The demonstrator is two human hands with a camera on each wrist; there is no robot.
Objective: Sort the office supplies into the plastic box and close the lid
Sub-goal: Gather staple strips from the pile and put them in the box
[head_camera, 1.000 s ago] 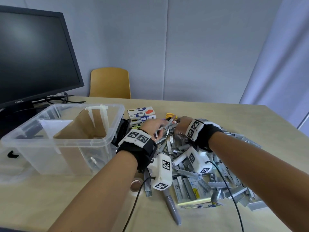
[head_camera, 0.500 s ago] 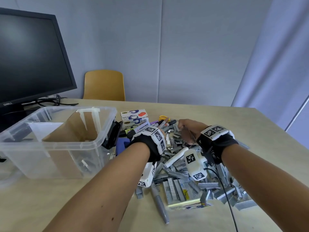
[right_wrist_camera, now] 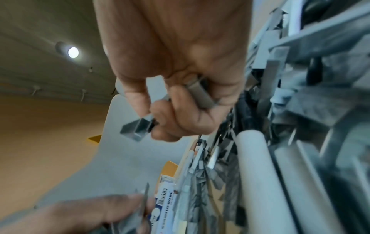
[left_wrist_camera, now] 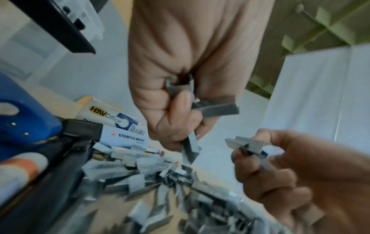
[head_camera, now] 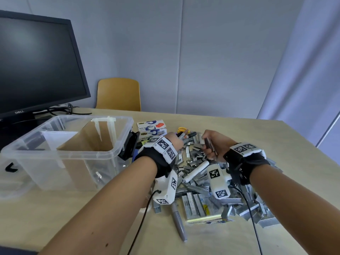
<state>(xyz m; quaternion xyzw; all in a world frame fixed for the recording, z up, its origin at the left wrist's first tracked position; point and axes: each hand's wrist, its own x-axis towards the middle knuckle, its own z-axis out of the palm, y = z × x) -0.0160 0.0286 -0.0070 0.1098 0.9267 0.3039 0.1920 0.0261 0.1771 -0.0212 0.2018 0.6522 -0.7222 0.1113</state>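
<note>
A clear plastic box (head_camera: 55, 154) stands open on the left of the table, with a cardboard divider (head_camera: 88, 140) inside. A heap of grey staple strips (head_camera: 198, 183) lies right of it. My left hand (head_camera: 175, 141) hovers over the heap's far side, its fingers (left_wrist_camera: 180, 102) curled round several staple strips (left_wrist_camera: 216, 109). Close to its right, my right hand (head_camera: 211, 144) also grips a bunch of staple strips (right_wrist_camera: 138, 129) in its curled fingers (right_wrist_camera: 176, 102). The two hands are a short way apart and do not touch.
Markers (head_camera: 184, 135), yellow scissors (head_camera: 182, 128) and tape dispenser boxes (head_camera: 150, 126) lie behind the heap. A white tube (head_camera: 196, 172) and a grey marker (head_camera: 179, 223) lie nearer me. A blue hole punch (left_wrist_camera: 24, 118) sits by the box. Monitor (head_camera: 36, 67) at back left, chair (head_camera: 118, 94) behind.
The hands were together at the markers and have drawn apart over the heap. The right hand has turned palm inward with strips in it. The head view has tilted up.
</note>
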